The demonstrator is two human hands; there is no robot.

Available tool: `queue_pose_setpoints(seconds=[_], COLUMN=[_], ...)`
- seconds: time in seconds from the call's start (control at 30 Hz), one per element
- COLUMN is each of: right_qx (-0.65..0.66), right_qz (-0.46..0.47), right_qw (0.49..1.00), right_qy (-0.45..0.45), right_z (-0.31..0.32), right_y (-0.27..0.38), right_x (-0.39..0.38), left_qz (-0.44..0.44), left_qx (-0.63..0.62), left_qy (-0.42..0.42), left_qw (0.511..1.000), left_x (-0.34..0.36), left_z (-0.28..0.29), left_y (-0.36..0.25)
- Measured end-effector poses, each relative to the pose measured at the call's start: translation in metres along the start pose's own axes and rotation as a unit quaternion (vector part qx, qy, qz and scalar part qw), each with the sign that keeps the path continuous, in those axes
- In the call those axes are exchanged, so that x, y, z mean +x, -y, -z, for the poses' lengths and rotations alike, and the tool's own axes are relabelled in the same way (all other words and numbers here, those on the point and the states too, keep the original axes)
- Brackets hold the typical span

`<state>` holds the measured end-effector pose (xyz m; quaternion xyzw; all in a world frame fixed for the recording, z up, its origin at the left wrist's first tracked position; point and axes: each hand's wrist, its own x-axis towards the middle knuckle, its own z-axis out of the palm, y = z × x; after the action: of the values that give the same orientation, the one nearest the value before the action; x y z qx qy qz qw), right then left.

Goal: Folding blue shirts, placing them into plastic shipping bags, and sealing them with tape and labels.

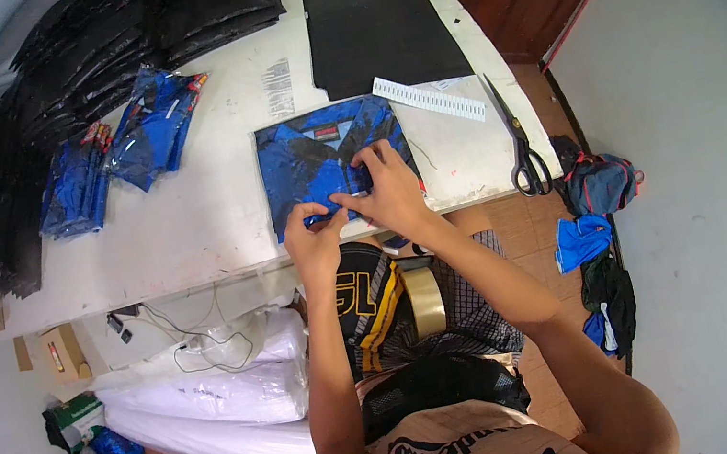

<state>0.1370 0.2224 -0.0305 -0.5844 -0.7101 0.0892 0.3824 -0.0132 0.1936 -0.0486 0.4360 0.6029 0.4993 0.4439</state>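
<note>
A folded blue and black collared shirt in a clear plastic bag (287,167) lies at the table's front edge, collar facing away from me. My left hand (315,240) is at the bag's near edge, thumb and forefinger closed on the plastic. My right hand (391,188) rests over the bag's right half. Its thumb reaches the left fingertips, while its other fingers are bent and apart on the plastic. Whether anything small is between the fingertips cannot be made out. Just beyond the bag's right corner lies a white strip of small labels (431,99).
Black-handled scissors (524,162) lie at the table's right edge. A black sheet (377,25) lies at the back. Bagged blue garments (157,132) sit at left, by stacked black plastic bags (208,6). A roll of gold tape (425,302) is near my lap.
</note>
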Motion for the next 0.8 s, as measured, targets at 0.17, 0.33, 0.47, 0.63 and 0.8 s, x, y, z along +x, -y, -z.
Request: queue_pose_setpoints(seconds=[0.17, 0.33, 0.47, 0.63, 0.8], right_qx=[0.003, -0.037, -0.037, -0.132, -0.133], right_qz=[0.021, 0.074, 0.072, 0.160, 0.167], right_qw=[1.000, 0.996, 0.996, 0.975, 0.973], right_qy=[-0.001, -0.015, 0.020, 0.080, 0.083], right_z=[0.001, 0.005, 0.014, 0.011, 0.014], right_y=[-0.001, 0.003, 0.013, 0.007, 0.010], right_x=[-0.005, -0.018, -0.028, -0.047, -0.046], left_qz=[-0.090, -0.167, -0.124, -0.156, -0.100], left_qx=[0.058, 0.124, 0.111, 0.082, 0.046], left_qy=[-0.016, -0.085, -0.072, -0.066, -0.017], left_qw=[0.994, 0.974, 0.983, 0.982, 0.994], left_x=[-0.006, -0.027, -0.035, -0.050, -0.070], left_z=[0.000, 0.012, 0.027, 0.023, 0.013], left_y=[0.001, -0.023, -0.033, -0.031, -0.004])
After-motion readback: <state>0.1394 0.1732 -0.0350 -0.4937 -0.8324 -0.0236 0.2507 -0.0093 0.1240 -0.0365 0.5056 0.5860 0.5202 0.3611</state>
